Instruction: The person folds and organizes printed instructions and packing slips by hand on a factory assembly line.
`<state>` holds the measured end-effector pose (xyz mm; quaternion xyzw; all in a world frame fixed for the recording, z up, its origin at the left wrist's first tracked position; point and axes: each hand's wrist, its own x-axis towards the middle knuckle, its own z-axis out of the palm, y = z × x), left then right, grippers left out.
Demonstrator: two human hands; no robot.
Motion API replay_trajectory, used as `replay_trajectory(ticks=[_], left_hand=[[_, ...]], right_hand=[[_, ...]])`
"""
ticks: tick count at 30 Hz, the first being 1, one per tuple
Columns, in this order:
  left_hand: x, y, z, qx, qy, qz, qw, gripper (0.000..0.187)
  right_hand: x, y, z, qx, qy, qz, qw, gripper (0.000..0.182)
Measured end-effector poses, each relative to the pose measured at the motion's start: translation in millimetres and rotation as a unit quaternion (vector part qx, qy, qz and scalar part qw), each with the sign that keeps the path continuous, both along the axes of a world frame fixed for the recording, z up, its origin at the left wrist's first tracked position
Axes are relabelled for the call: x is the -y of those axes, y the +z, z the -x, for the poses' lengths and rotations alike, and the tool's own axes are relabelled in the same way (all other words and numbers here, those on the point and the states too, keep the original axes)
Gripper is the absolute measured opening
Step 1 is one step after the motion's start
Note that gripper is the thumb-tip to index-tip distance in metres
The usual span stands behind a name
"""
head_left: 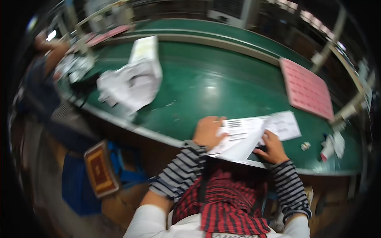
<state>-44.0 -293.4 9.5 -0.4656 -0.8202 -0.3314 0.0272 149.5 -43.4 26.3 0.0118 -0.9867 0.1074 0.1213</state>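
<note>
Sheets of printed paper (243, 129) lie at the front edge of the green table, one of them curling up in the middle. My left hand (207, 133) is at their left edge, thumb over the print and fingers closed on the paper. On the other side, my right hand (274, 147) has its fingers bent at the edge of the curled white sheet (247, 143). Something dark shows between its thumb and fingers; I cannot tell what it is. Past that hand, another printed sheet (286, 126) reaches out to the right.
Crumpled white paper (133, 85) lies on the green table (198, 79) at the left. A pink panel (306, 88) leans at the right, with small white scraps (333, 146) nearby. Another person (43, 87) is at the far left, beside blue stools (77, 184).
</note>
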Motion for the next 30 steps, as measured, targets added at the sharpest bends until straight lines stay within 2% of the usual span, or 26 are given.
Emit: replay_trajectory(ticks=[2,3,5,7,10,11,13,14,17,19,22,25,27,29,30], left_hand=[[-6,-16,-2,-0.035,0.026,0.057,0.997,0.056],[-13,-27,-2,-0.045,0.024,0.049,0.998,0.054],[-20,-39,-10,-0.070,0.053,0.045,0.995,0.048],[-24,-51,-4,-0.057,0.042,0.009,0.997,0.044],[-29,-54,-7,-0.087,0.081,0.025,0.993,0.042],[-31,-57,-7,-0.122,0.104,0.000,0.987,0.035],[-23,-39,-1,-0.002,0.043,0.000,0.999,0.025],[-47,-79,7,-0.009,0.114,-0.121,0.986,0.019],[-17,-34,18,0.059,0.086,-0.073,0.992,0.028],[-5,8,18,0.165,0.163,0.008,0.973,0.049],[2,40,21,0.238,0.106,0.110,0.959,0.081],[-5,59,13,0.147,0.058,0.229,0.961,0.083],[-16,38,5,0.026,0.048,0.269,0.962,0.069],[-23,34,2,0.054,0.039,0.270,0.960,0.070],[-24,34,4,0.065,0.025,0.272,0.960,0.075]], right_hand=[[12,8,5,0.003,-0.014,0.010,1.000,0.079],[15,8,8,-0.013,-0.015,0.020,1.000,0.082],[15,11,12,0.042,-0.010,-0.042,0.998,0.084],[15,10,17,0.053,-0.002,-0.067,0.996,0.082],[12,5,17,0.063,-0.006,-0.094,0.994,0.080],[9,-1,16,0.044,0.004,-0.108,0.993,0.080],[10,0,17,0.051,0.004,-0.093,0.994,0.078],[11,1,19,0.057,0.013,-0.089,0.994,0.077],[8,4,17,0.052,0.001,-0.082,0.995,0.074],[9,9,18,0.044,0.013,-0.085,0.995,0.076],[9,12,19,0.034,0.013,-0.095,0.995,0.079],[14,30,24,0.076,0.018,-0.093,0.993,0.081],[-4,36,33,0.133,0.032,-0.045,0.990,0.084],[-44,31,44,0.194,0.037,0.046,0.979,0.086],[-43,37,49,0.167,-0.010,-0.006,0.986,0.085]])
